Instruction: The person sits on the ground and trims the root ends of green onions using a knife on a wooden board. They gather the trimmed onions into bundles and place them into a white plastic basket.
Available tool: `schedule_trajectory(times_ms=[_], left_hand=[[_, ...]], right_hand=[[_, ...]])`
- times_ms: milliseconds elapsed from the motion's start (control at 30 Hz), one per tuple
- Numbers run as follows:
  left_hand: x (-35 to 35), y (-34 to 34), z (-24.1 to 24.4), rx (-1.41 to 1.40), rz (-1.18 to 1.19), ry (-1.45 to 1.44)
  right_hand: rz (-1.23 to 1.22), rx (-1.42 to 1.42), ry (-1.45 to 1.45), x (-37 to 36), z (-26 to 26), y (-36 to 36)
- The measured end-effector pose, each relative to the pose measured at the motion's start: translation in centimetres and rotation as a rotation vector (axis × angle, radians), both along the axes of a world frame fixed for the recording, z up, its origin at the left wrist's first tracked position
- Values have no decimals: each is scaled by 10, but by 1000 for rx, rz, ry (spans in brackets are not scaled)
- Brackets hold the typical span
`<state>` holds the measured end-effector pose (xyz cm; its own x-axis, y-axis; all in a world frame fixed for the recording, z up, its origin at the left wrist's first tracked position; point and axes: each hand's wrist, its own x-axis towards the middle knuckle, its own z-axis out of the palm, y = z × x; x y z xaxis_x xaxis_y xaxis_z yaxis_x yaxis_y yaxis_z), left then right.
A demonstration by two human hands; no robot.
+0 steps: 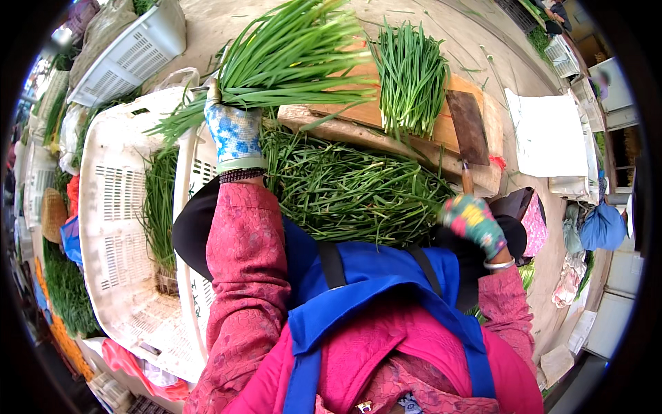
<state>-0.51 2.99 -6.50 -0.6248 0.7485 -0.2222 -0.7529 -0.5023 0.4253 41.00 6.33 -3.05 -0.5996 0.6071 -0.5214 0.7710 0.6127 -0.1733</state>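
My left hand (pixel 234 132), in a white glove with blue flowers, grips a loose bunch of green Chinese chives (pixel 289 62) held up at the left end of a wooden chopping board (pixel 341 111). My right hand (pixel 473 222), in a green patterned glove, is blurred beside the loose chive trimmings (pixel 357 191) piled before my lap. Its fingers are too blurred to show whether they hold anything. A neat bundle of chives (pixel 414 83) lies on the board. To its right rests a cleaver (pixel 468 127) with a dark blade, its wooden handle pointing towards me.
At my left stands a white plastic crate (pixel 132 116) with some chives (pixel 159 207) inside. Another white crate (pixel 137 54) is farther back. A white sheet (pixel 548 132) lies to the right of the board. Stray blades are scattered on the concrete floor (pixel 414 10).
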Motion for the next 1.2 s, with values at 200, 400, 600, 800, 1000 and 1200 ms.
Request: schedule_trajectory(times_ms=[200,400,600,800,1000,1200], left_hand=[[-4,-1,-13,14,-81,-3],[13,2,3,30,-88,60],[16,-4,-6,111,-69,184],[26,8,-7,229,-164,56],[36,10,-16,313,-305,-28],[33,12,-34,355,-349,-96]], right_hand=[[-296,-163,743,-105,32,-2],[-496,-884,1296,-151,-8,12],[-442,-819,1136,-98,40,-2],[-179,-45,554,-53,49,17],[-490,-466,1077,-109,42,51],[-597,-473,1142,-109,-11,41]])
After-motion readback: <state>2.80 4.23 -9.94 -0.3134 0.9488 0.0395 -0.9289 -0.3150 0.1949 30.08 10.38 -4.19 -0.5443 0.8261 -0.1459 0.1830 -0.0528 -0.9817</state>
